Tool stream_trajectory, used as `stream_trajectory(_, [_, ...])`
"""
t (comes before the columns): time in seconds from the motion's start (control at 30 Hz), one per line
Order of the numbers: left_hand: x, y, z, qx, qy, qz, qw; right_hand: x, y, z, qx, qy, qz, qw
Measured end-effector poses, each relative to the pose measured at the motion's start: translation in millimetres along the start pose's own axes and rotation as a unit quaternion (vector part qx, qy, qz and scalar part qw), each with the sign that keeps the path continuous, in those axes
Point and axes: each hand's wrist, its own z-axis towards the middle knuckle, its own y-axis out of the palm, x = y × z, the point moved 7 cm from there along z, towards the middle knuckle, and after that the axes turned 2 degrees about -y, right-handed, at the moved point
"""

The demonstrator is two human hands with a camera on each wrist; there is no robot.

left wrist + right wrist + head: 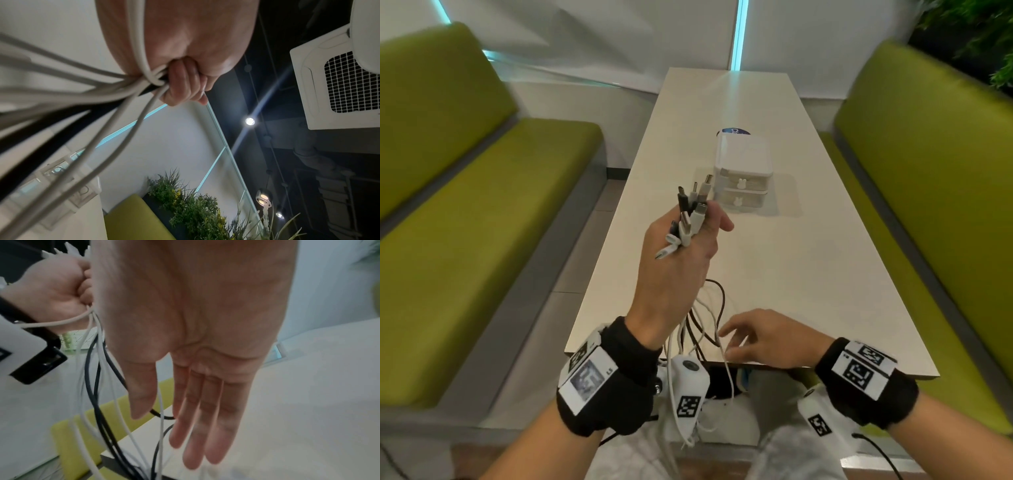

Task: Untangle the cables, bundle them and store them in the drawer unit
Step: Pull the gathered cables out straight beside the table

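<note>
My left hand [681, 253] is raised above the table's near half and grips a bunch of white and black cables [690, 212]. Their plugs stick up past my fingers. The loose lengths [705, 318] hang below my wrist and over the table's near edge. In the left wrist view my fingers [183, 82] curl tightly round the cables [107, 92]. My right hand [743, 337] hovers low over the near edge beside the hanging strands, holding nothing. In the right wrist view its fingers [205, 426] are straight, with the cables [98, 394] just to their left. The white two-drawer unit [743, 171] stands mid-table, both drawers closed.
The long pale table [791, 274] runs away from me between two green benches [482, 222] [928, 171]. A dark round sticker [734, 131] peeks out behind the drawer unit. Plants [979, 34] stand at the far right.
</note>
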Motion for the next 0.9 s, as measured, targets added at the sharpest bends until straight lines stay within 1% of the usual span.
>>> stream_trajectory(0.07, [4.6, -0.3, -3.4, -0.011, 0.002, 0.004, 1.0, -11.1, 2.4, 3.5, 0.024, -0.017, 0.023, 0.999])
stream_trajectory(0.17, [10.6, -3.1, -9.2, -0.021, 0.025, 0.022, 0.999, -37.2, -2.7, 6.4, 0.088, -0.075, -0.007, 0.993])
stream_trajectory(0.2, [10.9, -6.0, -10.5, -0.018, 0.031, 0.03, 0.999, -46.6, -4.3, 7.0, 0.099, -0.097, -0.017, 0.99])
stream_trajectory(0.27, [7.8, -17.6, -11.3, 0.01, 0.031, 0.044, 0.998, -62.3, -1.6, 11.9, 0.083, -0.126, -0.013, 0.988])
stream_trajectory(0.33, [5.6, -26.9, -10.1, 0.03, 0.028, 0.05, 0.998, -73.4, 2.2, 15.1, 0.044, -0.145, -0.015, 0.988])
stream_trajectory(0.4, [2.1, -39.0, -4.5, 0.036, 0.031, 0.06, 0.997, -85.5, -2.1, 22.3, 0.017, -0.165, -0.03, 0.986])
stream_trajectory(0.47, [-4.2, -51.5, 1.8, 0.045, 0.025, 0.068, 0.996, -99.8, -12.2, 27.9, 0.004, -0.177, -0.004, 0.984])
stream_trajectory(0.53, [-13.1, -59.2, 8.1, 0.043, 0.014, 0.063, 0.997, -115.9, -17.5, 35.1, -0.02, -0.171, 0.068, 0.983])
stream_trajectory(0.6, [-24.4, -65.2, 13.3, 0.041, -0.011, 0.059, 0.997, -133.4, -14.7, 45.8, -0.052, -0.167, 0.171, 0.97])
stream_trajectory(0.67, [-32.2, -75.1, 18.1, 0.05, -0.033, 0.097, 0.993, -146.6, -7.9, 59.9, -0.065, -0.159, 0.257, 0.951])
stream_trajectory(0.73, [-40.1, -91.2, 19.3, 0.052, -0.065, 0.162, 0.983, -151.4, 1.7, 77.2, -0.059, -0.133, 0.293, 0.945])
stream_trajectory(0.8, [-44.7, -111.9, 15.8, 0.049, -0.094, 0.226, 0.968, -158.6, 17.7, 96.1, -0.058, -0.133, 0.272, 0.951])
stream_trajectory(0.83, [-45.6, -122.4, 14.9, 0.045, -0.1, 0.26, 0.959, -162.7, 26.8, 106.0, -0.055, -0.143, 0.239, 0.959])
stream_trajectory(0.9, [-46.5, -145.2, 16.2, 0.049, -0.087, 0.332, 0.938, -176.2, 41.4, 123.8, -0.058, -0.164, 0.185, 0.967])
